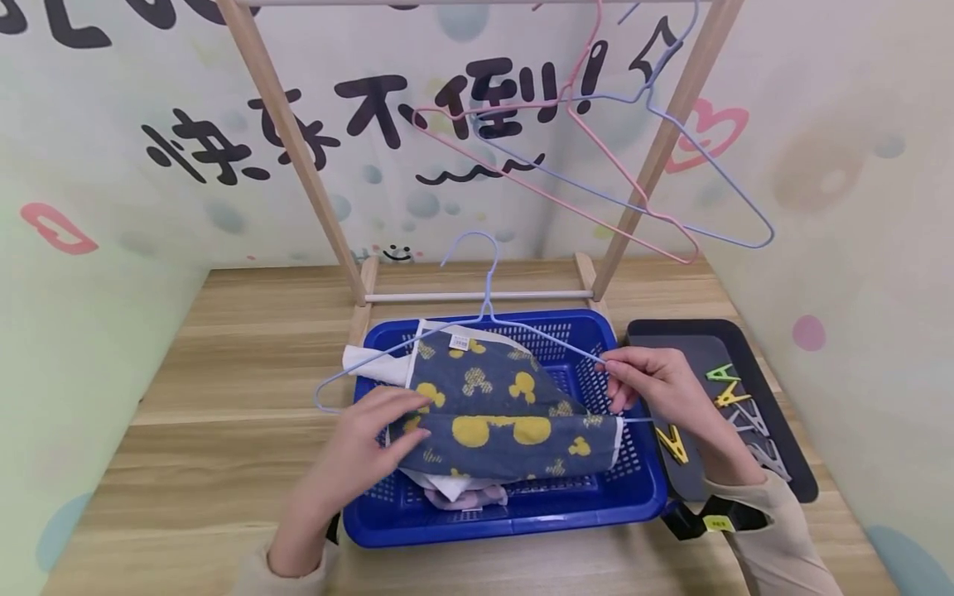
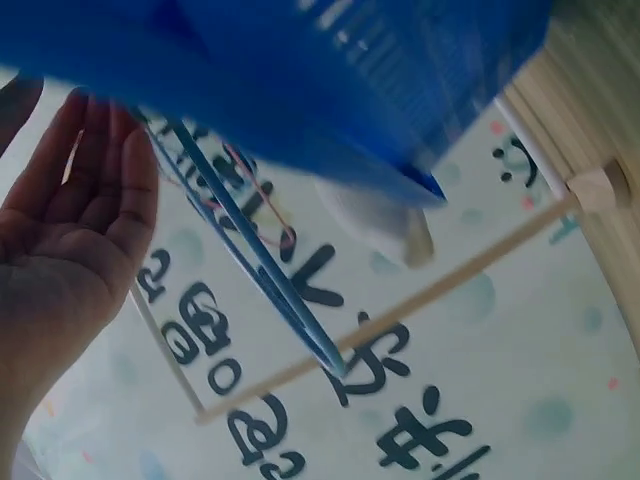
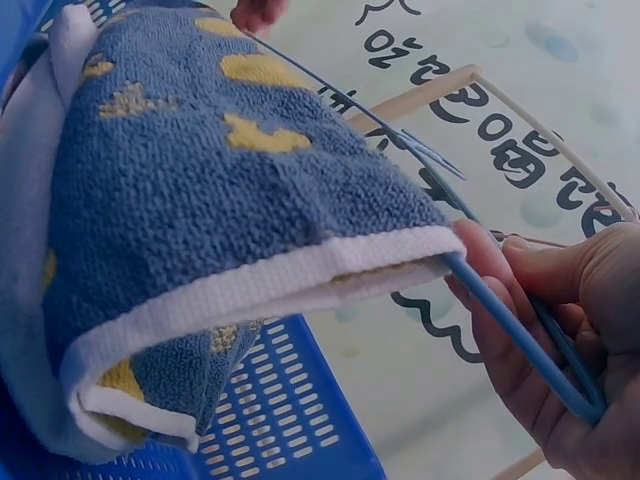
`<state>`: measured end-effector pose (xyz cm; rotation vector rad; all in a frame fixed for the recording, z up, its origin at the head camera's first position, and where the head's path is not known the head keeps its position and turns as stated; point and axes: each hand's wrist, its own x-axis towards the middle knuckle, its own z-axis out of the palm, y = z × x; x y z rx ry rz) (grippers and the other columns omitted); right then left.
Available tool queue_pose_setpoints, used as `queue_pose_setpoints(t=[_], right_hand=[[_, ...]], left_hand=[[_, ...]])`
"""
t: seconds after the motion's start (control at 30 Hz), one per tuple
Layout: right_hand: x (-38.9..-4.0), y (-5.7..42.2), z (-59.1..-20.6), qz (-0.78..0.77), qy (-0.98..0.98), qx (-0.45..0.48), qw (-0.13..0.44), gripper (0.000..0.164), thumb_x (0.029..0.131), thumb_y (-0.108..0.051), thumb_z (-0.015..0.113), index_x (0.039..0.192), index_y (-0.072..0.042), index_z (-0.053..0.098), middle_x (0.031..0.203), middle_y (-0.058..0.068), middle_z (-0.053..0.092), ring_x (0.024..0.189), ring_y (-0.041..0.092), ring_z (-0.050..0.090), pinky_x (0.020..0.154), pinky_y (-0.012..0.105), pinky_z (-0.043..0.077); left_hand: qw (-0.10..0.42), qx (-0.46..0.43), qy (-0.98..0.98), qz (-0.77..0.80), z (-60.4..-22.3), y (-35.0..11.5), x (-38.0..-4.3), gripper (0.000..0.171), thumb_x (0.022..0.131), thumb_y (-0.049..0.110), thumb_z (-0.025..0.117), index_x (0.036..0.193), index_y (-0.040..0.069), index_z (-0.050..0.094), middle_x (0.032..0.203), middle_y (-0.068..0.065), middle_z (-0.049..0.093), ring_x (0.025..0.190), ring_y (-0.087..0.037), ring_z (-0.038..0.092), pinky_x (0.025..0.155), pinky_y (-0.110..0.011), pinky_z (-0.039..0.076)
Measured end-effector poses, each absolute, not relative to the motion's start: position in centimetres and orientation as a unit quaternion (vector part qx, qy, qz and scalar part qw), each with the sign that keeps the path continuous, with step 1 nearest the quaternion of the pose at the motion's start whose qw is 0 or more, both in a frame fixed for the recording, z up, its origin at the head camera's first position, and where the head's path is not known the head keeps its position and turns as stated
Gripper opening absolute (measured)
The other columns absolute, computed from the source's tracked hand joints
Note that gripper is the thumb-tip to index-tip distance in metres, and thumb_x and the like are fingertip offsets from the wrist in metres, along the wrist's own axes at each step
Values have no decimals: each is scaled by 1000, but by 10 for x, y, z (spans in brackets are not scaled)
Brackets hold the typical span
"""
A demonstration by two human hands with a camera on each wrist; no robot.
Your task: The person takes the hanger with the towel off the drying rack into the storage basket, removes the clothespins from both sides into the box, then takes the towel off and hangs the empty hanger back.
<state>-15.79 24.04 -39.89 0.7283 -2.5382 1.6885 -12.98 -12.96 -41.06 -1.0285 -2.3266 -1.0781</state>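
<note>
A blue wire hanger (image 1: 547,335) is held over a blue plastic basket (image 1: 522,526). My right hand (image 1: 656,385) pinches the hanger's right arm between thumb and fingers. Draped over its bottom bar hangs a dark blue towel (image 3: 200,180) with yellow mouse-head patterns and a white edge. In the head view my left hand (image 1: 373,439) is at the towel's left side, thumb and forefinger apart over the cloth. Its fingers extend loosely in the left wrist view, where the basket's blue side hides the towel.
White cloth (image 1: 376,364) and a pinkish cloth (image 1: 469,498) lie in the basket. A dark tray (image 1: 689,480) with yellow, green and grey clips stands at right. Behind rises a wooden rack (image 1: 283,124), with a pink hanger (image 1: 514,174) and another blue hanger (image 1: 715,165) overhead.
</note>
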Motion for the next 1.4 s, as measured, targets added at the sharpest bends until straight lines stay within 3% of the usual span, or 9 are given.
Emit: queue_pose_setpoints(t=[0.1,0.2,0.43,0.53,0.73,0.87,0.97,1.2,1.4], right_hand=[[-158,240,-399,547,-801,243,11,16,93,7,50,100,12,63,67,8,62,52,13,62,47,24,52],[-158,240,-400,557,-791,252,18,16,93,8,49,99,13,62,67,8,62,51,13,62,46,25,51],[-159,238,-400,553,-796,241,45,15,91,10,50,98,13,63,65,8,62,51,12,61,47,25,52],[-161,238,-399,540,-808,225,60,15,90,11,52,98,12,64,65,9,62,50,11,61,48,25,52],[-165,242,-395,526,-825,183,95,14,89,10,54,98,12,65,64,11,62,50,10,62,48,25,53],[-168,248,-391,529,-821,161,142,13,89,9,55,97,12,65,64,8,62,49,9,62,48,22,52],[-170,253,-388,519,-820,166,176,13,88,10,56,97,13,65,64,6,62,49,7,61,49,19,51],[-179,263,-383,506,-815,164,231,12,86,13,56,95,15,65,65,0,63,50,4,61,50,17,51],[-190,277,-378,565,-765,177,253,13,87,16,51,95,23,59,68,-1,65,52,5,62,52,15,51]], left_hand=[[134,-358,-856,-347,-411,-122,-132,35,69,5,81,102,0,70,97,-5,67,90,-18,60,76,-32,51],[130,-358,-859,-343,-413,-119,-134,25,71,2,80,95,3,73,89,-1,67,81,-14,57,68,-28,50],[199,-390,-799,-412,-417,-119,-138,16,70,-5,76,85,2,74,82,-2,69,76,-15,58,68,-23,47],[235,-410,-768,-433,-417,-118,-141,5,80,3,71,84,1,74,82,-5,69,79,-19,58,73,-24,46],[277,-481,-702,-447,-412,-117,-141,22,93,16,59,82,2,73,84,-7,69,81,-22,60,78,-31,43],[174,-521,-707,-444,-409,-123,-135,6,85,5,67,84,7,73,86,-2,69,81,-15,61,77,-27,45],[62,-521,-738,-425,-408,-129,-130,14,78,-3,70,84,10,73,85,3,69,80,-9,62,77,-22,48],[-163,-445,-797,-374,-403,-141,-125,10,80,0,70,78,9,73,75,8,66,67,2,57,61,-16,49],[-260,-388,-825,-318,-402,-143,-126,15,78,-1,70,69,11,70,61,15,56,51,5,41,47,-14,40]])
